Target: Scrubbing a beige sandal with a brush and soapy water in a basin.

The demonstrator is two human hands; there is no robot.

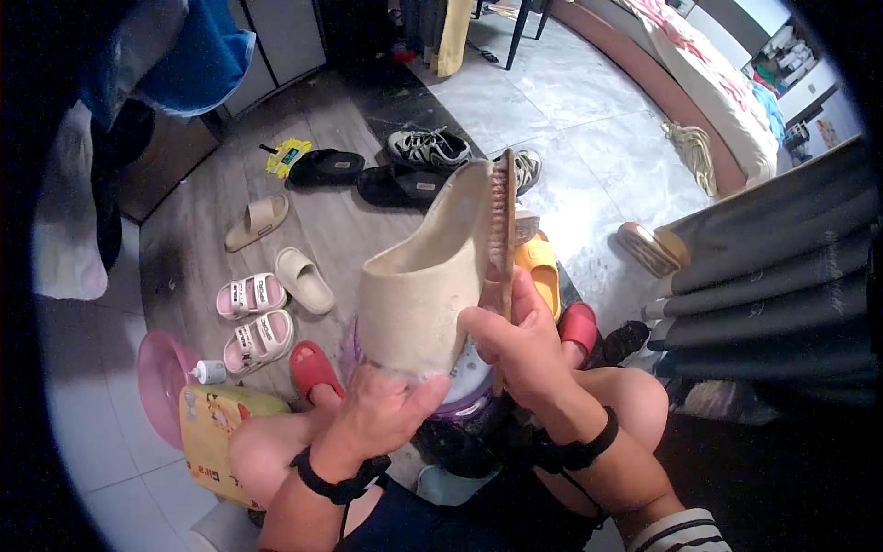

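A cream slipper (417,303) is held up in front of me, its opening towards the far side. My left hand (390,407) grips its lower end, thumb across the near face. In my right hand (521,338) is a wooden scrubbing brush (509,228), upright, with its bristles against the slipper's right side. My right thumb lies close to the slipper's side. Below the slipper stands a purple basin (469,408) with suds in it, partly hidden by my hands and the slipper.
White-and-pink sandals (259,338), a beige slide (259,221) and a cream slide (305,279) lie left. Black slippers (328,167) and sneakers (428,146) are farther off. A yellow slide (540,265) is at right. A pink basin (155,386) and small white bottle (209,372) stand at left.
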